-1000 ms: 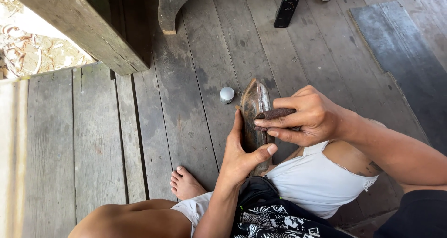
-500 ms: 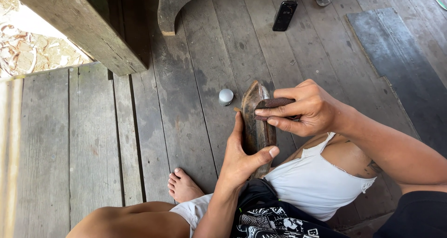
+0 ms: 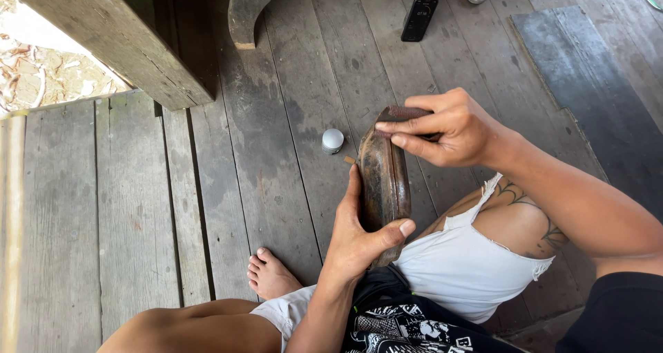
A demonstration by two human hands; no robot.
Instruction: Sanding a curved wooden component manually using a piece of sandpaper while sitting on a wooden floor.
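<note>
Shoe (image 3: 383, 187), dark brown and worn, stood on end at the knee, sole side turned toward the camera, and it sat between both hands. The left hand (image 3: 359, 239) wrapped its lower end, thumb hooked across the front, fingers behind — a firm closed grip. The right hand (image 3: 449, 128) pinched a small dark rag (image 3: 407, 112) against the top edge, fingers closed tight on it. By the look of it, this was the rubbing stage, cloth working the upper rim. The next move called for a steady hold below while the rag travelled down the side. A little round tin (image 3: 333, 140) waited on the floor (image 3: 138, 208) just beside the shoe, a phone (image 3: 419, 18) well apart, a bare foot (image 3: 271, 275) near the knee.
</note>
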